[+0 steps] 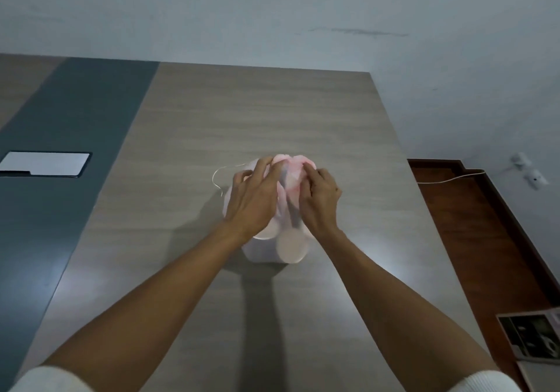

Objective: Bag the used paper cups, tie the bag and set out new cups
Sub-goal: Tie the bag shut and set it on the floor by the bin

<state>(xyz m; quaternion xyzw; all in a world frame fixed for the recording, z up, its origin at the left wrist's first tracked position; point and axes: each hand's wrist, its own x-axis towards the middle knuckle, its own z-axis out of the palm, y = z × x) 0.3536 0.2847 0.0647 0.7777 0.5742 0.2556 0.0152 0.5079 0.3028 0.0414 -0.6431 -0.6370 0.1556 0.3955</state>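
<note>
One broad table [272, 113], matte grey wood-grain laminate, flat and rectangular, with a dark slate band along its left side. Pale plastered wall [272, 13] behind, faintly scuffed. Reddish-brown wooden floor [472, 225] to the right, crossed by a thin white cable [448, 178]. Set into the dark band, a flat rectangular panel [45, 164], glossy and pale. At mid-table, a thin translucent pink-white plastic bag [291, 176], crinkled on top, lying stretched over round-based paper cups [291, 247] whose smooth circular bottoms face the camera. Left hand [253, 196] spread over the bag's left side, fingers apart and lightly bent, pressing the film. Right hand [319, 197] on the right side, fingertips drawn together, pinching gathered plastic. Thin pale string [215, 178] curling loose just left of the bag. Printed paper [530, 335] at the lower right edge.
</note>
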